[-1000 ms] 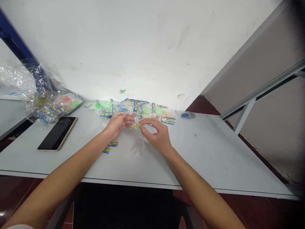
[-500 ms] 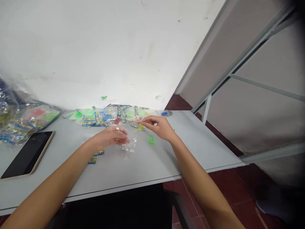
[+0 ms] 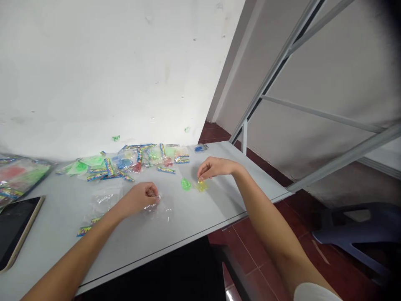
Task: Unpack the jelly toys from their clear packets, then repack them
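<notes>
Between the thumb and fingers of my left hand [image 3: 142, 198] is a clear plastic bag [image 3: 163, 209], held low over the table. My right hand [image 3: 214, 168] pinches a small translucent yellow piece [image 3: 201, 186] at or just above the tabletop; its exact kind is too small to make out. Close beside it, on the left, lies a translucent green piece [image 3: 186, 184]. A label strip [image 3: 166, 170] with a blue and yellow print lies flat behind the two hands. Another clear bag [image 3: 106, 198] rests beyond my left forearm, with printed labels [image 3: 84, 231] near it.
Along the wall, the grey table [image 3: 200, 217] bears a heap of small labelled bags [image 3: 125, 161]. A larger filled bag [image 3: 21, 175] and a phone [image 3: 20, 230] lie at the left. A blue bag [image 3: 201, 148] sits near the back edge. A blue plastic chair [image 3: 354, 225] stands right.
My right hand has brought the yellow piece away from the heap to beside the green piece. My left hand still holds the clear bag. The view has swung to the right.
</notes>
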Demonstrator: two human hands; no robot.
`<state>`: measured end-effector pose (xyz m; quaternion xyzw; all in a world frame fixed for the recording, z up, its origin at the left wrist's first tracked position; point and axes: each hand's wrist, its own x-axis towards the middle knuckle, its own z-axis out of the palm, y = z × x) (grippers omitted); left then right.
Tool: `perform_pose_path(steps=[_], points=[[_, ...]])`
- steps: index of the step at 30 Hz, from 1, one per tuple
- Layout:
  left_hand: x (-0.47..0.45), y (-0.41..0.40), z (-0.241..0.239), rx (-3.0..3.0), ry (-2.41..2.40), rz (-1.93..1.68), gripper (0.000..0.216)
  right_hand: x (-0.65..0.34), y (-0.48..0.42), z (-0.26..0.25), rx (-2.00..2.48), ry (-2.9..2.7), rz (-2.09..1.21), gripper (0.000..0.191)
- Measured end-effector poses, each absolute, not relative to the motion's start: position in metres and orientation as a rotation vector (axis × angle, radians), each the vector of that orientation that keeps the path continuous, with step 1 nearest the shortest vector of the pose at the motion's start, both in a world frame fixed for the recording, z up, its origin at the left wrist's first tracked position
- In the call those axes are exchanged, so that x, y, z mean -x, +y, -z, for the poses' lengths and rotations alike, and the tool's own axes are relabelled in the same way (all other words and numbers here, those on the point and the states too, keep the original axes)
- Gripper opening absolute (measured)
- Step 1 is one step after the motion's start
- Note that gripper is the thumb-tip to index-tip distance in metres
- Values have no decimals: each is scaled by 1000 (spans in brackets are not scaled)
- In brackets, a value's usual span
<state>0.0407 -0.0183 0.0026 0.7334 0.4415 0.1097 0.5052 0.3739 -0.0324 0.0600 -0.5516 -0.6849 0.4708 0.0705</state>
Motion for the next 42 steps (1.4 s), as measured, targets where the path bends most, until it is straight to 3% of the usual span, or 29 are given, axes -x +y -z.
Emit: perform_pose_path(steps=[13, 19, 23, 30, 35, 42], points=[[-45, -23, -3, -1871, 1135, -216, 22, -363, -2, -41, 1786, -2193, -1200, 19], [-43, -26, -11, -1969, 1193, -212, 42, -318, 31, -40, 1672, -1802, -330, 18], [-42, -23, -13, -1953, 1267, -234, 53, -271, 48, -14, 1703, -1695, -189, 20], [-39, -20, -20, -1927, 1428, -417, 50, -242, 52, 27, 1777, -1600, -248, 53], [-40, -19, -25, -1844, 1500, -573, 44, -244, 60, 31, 1618, -1424, -519, 38], [-37, -12, -19, -1679, 1429, -822, 39, -254, 46, 12, 1323, -1208, -766, 32]])
